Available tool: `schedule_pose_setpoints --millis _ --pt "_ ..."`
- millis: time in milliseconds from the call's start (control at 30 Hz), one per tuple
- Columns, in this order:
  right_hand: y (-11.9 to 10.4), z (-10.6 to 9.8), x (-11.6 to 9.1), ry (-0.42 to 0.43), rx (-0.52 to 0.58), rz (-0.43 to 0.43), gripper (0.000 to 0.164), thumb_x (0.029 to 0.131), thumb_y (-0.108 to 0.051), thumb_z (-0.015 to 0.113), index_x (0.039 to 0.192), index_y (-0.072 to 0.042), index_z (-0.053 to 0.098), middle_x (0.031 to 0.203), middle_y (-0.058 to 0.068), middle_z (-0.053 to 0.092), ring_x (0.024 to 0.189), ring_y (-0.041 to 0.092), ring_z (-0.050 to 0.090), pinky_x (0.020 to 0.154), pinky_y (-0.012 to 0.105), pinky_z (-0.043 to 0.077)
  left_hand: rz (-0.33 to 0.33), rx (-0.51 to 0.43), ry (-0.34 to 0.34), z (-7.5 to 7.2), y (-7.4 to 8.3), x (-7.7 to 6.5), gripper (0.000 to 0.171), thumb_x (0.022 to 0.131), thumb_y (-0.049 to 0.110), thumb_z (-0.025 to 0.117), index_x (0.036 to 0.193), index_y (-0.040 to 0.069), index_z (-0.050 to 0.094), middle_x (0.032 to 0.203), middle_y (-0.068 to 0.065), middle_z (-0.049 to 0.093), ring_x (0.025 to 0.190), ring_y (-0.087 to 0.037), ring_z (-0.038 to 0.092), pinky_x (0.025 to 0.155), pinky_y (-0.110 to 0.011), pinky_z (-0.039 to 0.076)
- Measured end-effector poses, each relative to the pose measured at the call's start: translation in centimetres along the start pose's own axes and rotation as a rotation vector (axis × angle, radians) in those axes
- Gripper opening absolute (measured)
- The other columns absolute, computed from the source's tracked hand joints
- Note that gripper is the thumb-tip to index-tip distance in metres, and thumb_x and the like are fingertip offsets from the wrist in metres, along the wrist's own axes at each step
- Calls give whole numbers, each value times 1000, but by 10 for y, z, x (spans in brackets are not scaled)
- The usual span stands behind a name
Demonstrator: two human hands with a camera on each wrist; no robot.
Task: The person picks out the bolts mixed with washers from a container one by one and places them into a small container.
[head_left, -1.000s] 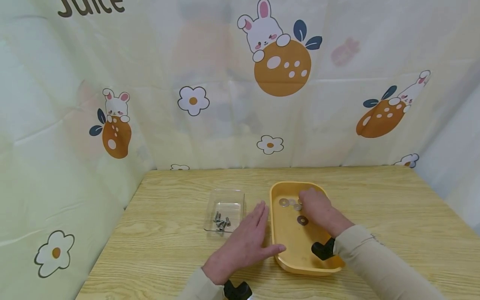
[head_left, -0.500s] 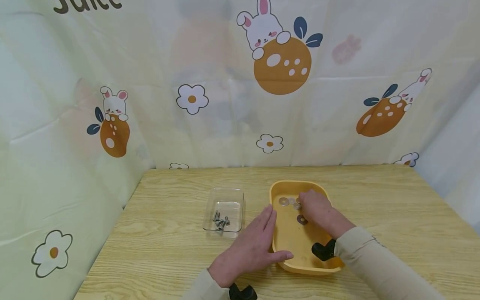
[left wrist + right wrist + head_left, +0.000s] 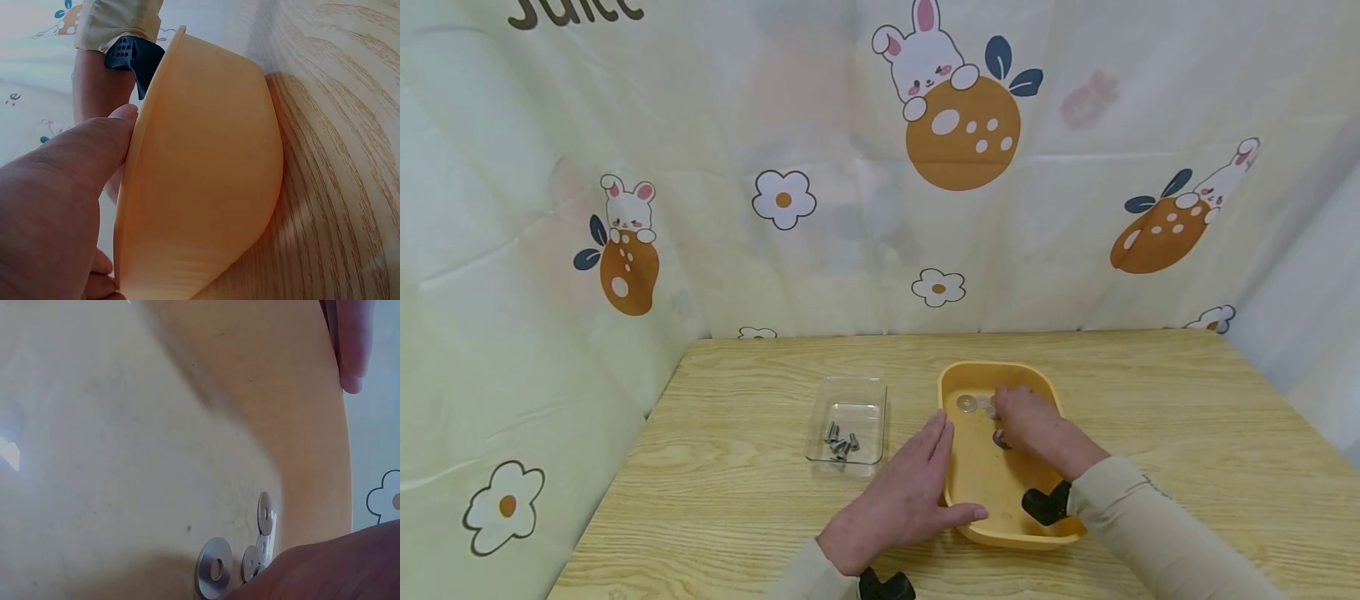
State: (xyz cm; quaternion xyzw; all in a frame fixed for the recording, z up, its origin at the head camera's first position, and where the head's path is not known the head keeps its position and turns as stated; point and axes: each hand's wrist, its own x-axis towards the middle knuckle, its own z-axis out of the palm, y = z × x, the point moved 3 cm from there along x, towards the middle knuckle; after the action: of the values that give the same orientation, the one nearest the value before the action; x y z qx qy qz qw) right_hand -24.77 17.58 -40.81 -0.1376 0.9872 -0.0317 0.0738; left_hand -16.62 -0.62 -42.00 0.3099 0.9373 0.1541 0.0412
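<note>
A yellow tray [image 3: 988, 483] holds several flat metal washers [image 3: 963, 406] toward its back. My right hand [image 3: 1036, 425] reaches down among them, its fingers bent and their tips hidden. One larger washer [image 3: 205, 578] lies right beside that hand in the right wrist view; whether the fingers pinch a washer I cannot tell. At the tray's left side rests my left hand [image 3: 904, 492], fingers straight along the rim and thumb spread over the near-left edge. The left wrist view shows this thumb [image 3: 94, 144] against the rim of the tray's outer wall [image 3: 206, 150].
Left of the tray stands a clear plastic box [image 3: 857, 392] with several small screws [image 3: 841, 447] in it. Both are on a wood-grain table [image 3: 722, 475]. A printed curtain [image 3: 835, 275] hangs behind and along the left side.
My left hand has moved slightly right onto the tray's rim. My right hand has shifted a little toward me and now partly covers the darker washer.
</note>
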Motion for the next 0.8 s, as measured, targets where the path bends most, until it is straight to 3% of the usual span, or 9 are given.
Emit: schedule_pose_setpoints --millis 333,533,800 --pt "3 5 3 25 21 3 38 81 -14 80 99 2 50 84 18 54 74 28 54 65 40 50 -1 -6 4 -1 0 0 107 90 74 46 158 0 10 167 -16 9 154 -23 16 123 -36 26" --pt "6 8 6 40 64 1 34 79 -9 81 96 0 53 76 9 58 67 23 53 60 33 46 2 -1 9 -1 1 -1 106 90 73 46 158 0 11 167 -17 10 154 -23 17 123 -36 26" --pt "11 5 9 150 118 -8 4 87 3 69 89 4 66 69 7 57 59 18 50 54 25 42 -1 -11 6 -2 1 -1 106 90 72 48 158 -1 12 167 -17 10 154 -24 17 123 -36 25"
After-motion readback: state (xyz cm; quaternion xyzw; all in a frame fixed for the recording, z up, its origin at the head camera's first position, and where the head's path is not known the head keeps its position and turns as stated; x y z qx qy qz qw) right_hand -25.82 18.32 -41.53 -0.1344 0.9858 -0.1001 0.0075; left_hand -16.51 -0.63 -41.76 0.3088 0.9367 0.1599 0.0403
